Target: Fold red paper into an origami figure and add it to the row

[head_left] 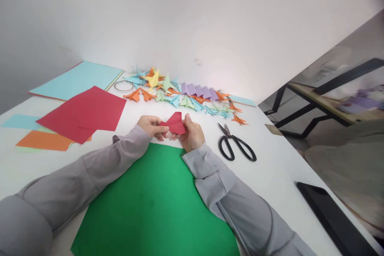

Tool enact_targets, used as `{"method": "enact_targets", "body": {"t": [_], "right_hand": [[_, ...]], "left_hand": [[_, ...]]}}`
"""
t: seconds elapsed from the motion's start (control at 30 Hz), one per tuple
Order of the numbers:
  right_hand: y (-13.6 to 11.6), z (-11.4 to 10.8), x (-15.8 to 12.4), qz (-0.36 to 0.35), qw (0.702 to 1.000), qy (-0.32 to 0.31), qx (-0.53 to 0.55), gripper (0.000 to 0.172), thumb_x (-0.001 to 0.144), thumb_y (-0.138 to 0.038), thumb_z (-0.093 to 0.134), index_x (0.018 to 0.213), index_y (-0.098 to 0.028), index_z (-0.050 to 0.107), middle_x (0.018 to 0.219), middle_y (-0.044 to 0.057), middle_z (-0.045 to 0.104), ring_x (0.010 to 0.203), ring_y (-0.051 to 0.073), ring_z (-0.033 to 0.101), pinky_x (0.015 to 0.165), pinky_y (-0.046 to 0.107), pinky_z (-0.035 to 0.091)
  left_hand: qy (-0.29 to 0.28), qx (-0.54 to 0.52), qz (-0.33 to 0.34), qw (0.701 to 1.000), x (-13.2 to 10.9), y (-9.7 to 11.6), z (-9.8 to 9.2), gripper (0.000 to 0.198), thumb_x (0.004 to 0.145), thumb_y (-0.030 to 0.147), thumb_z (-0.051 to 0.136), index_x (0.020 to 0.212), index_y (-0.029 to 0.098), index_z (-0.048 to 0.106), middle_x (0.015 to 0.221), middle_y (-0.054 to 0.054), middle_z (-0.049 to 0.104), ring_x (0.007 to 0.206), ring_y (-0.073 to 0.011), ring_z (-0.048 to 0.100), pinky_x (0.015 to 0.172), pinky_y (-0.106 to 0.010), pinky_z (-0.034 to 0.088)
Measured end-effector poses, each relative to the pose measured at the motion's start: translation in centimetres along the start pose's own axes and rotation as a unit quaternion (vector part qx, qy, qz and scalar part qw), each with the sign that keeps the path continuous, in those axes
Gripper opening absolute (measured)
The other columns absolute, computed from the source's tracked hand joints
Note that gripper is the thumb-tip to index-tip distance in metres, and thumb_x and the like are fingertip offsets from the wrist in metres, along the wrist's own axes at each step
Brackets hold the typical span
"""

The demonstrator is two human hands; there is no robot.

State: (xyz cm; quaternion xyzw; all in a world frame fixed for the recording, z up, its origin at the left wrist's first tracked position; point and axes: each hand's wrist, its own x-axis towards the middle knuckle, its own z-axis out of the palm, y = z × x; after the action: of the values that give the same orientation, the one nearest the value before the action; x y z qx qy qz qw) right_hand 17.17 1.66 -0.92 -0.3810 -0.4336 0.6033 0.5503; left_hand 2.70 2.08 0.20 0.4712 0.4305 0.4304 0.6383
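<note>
A small folded red paper piece point(175, 123), with a pointed flap standing up, is held between both hands above the far edge of a green sheet point(156, 196). My left hand point(152, 127) pinches its narrow left end between thumb and fingers. On the other side my right hand point(192, 132) grips the wider end, thumb up along its edge and fingers curled beneath. Part of the piece is hidden behind the fingers. Black-handled scissors point(232, 142) lie to the right of my right hand, blades slightly apart and pointing away.
Folded paper shapes point(177, 92) in several colours line the wall. At left lie red sheets point(90, 112), an orange sheet point(45, 141) and a light blue sheet stack point(81, 78). A wire ring point(123, 85) is behind. A dark tablet-like device point(330, 216) rests near the right edge.
</note>
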Motion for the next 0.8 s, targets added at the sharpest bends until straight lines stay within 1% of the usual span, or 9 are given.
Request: {"method": "enact_targets", "body": {"t": [0.1, 0.17, 0.3, 0.4, 0.57, 0.8], "right_hand": [[0.11, 0.21, -0.27, -0.005, 0.998, -0.024, -0.05, 0.034, 0.053, -0.045, 0.075, 0.058, -0.014, 0.063, 0.045, 0.001, 0.06, 0.038, 0.01, 0.052, 0.039, 0.022, 0.044], [0.25, 0.25, -0.41, -0.007, 0.997, -0.03, -0.071, 0.028, 0.052, -0.037, 0.078, 0.06, -0.014, 0.063, 0.047, 0.0, 0.061, 0.039, 0.009, 0.052, 0.041, 0.021, 0.044], [0.55, 0.04, -0.35, -0.002, 0.997, -0.042, -0.068, 0.025, 0.055, -0.035, 0.076, 0.061, -0.014, 0.064, 0.048, 0.0, 0.061, 0.04, 0.008, 0.052, 0.041, 0.021, 0.044], [0.74, -0.15, -0.19, -0.006, 0.997, -0.038, -0.061, 0.024, 0.056, -0.034, 0.076, 0.058, -0.014, 0.063, 0.046, 0.0, 0.06, 0.038, 0.008, 0.051, 0.039, 0.02, 0.042], [0.65, -0.2, -0.34, -0.018, 0.997, -0.037, -0.065, 0.024, 0.058, -0.035, 0.074, 0.058, -0.014, 0.063, 0.046, 0.0, 0.06, 0.037, 0.008, 0.051, 0.037, 0.02, 0.041], [0.21, -0.01, -0.65, 0.003, 0.996, -0.032, -0.081, 0.023, 0.056, -0.034, 0.075, 0.058, -0.014, 0.064, 0.043, -0.001, 0.059, 0.035, 0.008, 0.048, 0.034, 0.019, 0.039]], "left_hand": [[-0.003, 0.013, 0.013, 1.0, -0.08, 0.03, 0.11, 0.025, 0.051, 0.02, 0.076, 0.056, 0.011, 0.054, 0.044, -0.001, 0.061, 0.036, -0.0101, 0.055, 0.039, -0.021, 0.047], [-0.004, 0.025, 0.023, 0.999, -0.09, -0.05, 0.11, 0.024, 0.051, 0.02, 0.076, 0.055, 0.011, 0.054, 0.044, 0.0, 0.061, 0.037, -0.0097, 0.055, 0.038, -0.02, 0.045], [-0.012, 0.037, 0.041, 0.998, -0.08, -0.32, 0.03, 0.022, 0.053, 0.02, 0.074, 0.058, 0.01, 0.056, 0.044, 0.0, 0.061, 0.036, -0.009, 0.055, 0.038, -0.019, 0.045], [-0.022, 0.027, 0.047, 0.998, -0.12, -0.34, 0.1, 0.021, 0.052, 0.019, 0.074, 0.059, 0.01, 0.057, 0.044, 0.0, 0.061, 0.036, -0.0094, 0.055, 0.038, -0.019, 0.045], [-0.028, 0.012, 0.017, 0.999, -0.15, 0.17, 0.4, 0.018, 0.048, 0.015, 0.074, 0.054, 0.009, 0.059, 0.042, -0.001, 0.06, 0.035, -0.0104, 0.054, 0.035, -0.02, 0.044], [-0.07, 0.008, -0.021, 0.997, 0.14, 0.45, 0.11, 0.016, 0.048, 0.012, 0.074, 0.052, 0.009, 0.06, 0.046, -0.004, 0.062, 0.042, -0.0142, 0.059, 0.04, -0.023, 0.048]]}}
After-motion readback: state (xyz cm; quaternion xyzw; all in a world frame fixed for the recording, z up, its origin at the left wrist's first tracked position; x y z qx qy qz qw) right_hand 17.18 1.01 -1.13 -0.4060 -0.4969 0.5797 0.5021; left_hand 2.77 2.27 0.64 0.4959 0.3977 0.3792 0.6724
